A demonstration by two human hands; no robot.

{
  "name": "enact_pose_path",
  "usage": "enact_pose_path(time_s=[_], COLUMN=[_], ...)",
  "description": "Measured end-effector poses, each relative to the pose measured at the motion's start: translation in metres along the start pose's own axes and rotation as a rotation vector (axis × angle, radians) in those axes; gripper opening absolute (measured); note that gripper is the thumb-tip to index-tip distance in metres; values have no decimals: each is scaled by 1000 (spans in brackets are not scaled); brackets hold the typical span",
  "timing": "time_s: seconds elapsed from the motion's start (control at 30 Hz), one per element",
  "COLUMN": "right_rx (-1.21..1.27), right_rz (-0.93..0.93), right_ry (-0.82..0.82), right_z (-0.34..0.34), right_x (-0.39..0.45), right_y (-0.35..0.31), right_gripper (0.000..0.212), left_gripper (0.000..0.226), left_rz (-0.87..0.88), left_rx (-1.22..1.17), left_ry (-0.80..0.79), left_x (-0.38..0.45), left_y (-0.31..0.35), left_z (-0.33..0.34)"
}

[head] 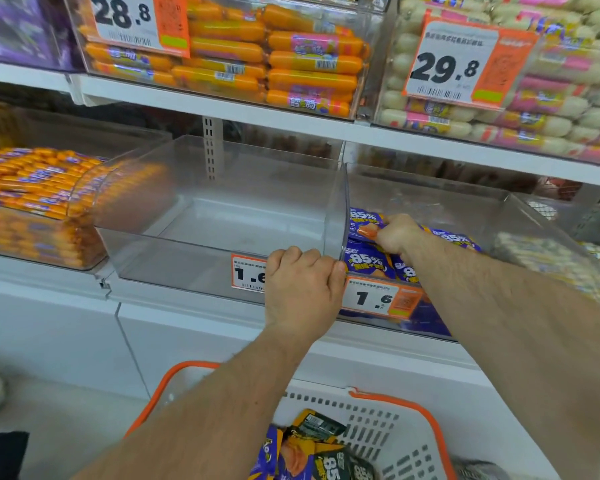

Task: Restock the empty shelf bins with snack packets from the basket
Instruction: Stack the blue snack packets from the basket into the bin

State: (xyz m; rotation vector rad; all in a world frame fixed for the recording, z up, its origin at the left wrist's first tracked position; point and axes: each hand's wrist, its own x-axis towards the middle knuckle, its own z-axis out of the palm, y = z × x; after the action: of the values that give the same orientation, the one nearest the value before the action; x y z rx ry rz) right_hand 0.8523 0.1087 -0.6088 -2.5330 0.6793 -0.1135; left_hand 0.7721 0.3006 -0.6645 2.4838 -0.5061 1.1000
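Packets (367, 229) gripped by right hand (397, 235) in bin (499, 216).

Two bins side by side, basket below.
Left bin (201, 216) holds nothing; packets (368, 261) lie in right bin (520, 216); basket (371, 407) before them.

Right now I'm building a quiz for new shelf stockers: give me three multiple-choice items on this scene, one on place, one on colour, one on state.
1. Where is the right hand?
A in the basket
B in the right-hand bin
C on the top shelf

2. The basket has handles of which colour?
A orange
B green
C black

3. The centre bin is:
A full
B half full
C empty

Key: B, it holds a blue packet there; A, orange handles show; C, only clear plastic shows, the left hand gripping its corner.
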Motion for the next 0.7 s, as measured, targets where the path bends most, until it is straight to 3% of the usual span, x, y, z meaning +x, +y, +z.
enact_pose_path(time_s=[0.07,0.17,0.23,0.33,0.37,0.43,0.53,0.6,0.7], right_rx=[-12,-113,-116,-7,40,142,318,342,176], right_rz=[3,-26,-113,-561,-722,-896,-840,-633,-272], right_ry=[-8,39,204,661,752,783,607,355,-99], right_z=[-2,-11,-18,-16,-11,9,61,106,172], right_x=[0,-14,-31,-78,-99,-142,-188,-207,-224], right_y=[2,0,-4,-8,-7,-1,22,45,86], right_gripper=[41,29,20,20,16,10,7,4,8], left_gripper=[44,45,47,41,37,33,37,39,35], left_rz=[4,2,-3,51,86,145,53,-144,-374], left_rx=[-1,-12,-44,-211,-304,-445,-514,-546,-574], left_ry=[-19,-59,-102,-78,-36,19,-65,-244,-470], left_x=[0,0,2,-1,-8,-30,-83,-120,-166], left_y=[-1,-1,-1,-6,-10,-17,-27,-33,-40], left_z=[-2,-5,-9,-15,-18,-28,-36,-39,-38])
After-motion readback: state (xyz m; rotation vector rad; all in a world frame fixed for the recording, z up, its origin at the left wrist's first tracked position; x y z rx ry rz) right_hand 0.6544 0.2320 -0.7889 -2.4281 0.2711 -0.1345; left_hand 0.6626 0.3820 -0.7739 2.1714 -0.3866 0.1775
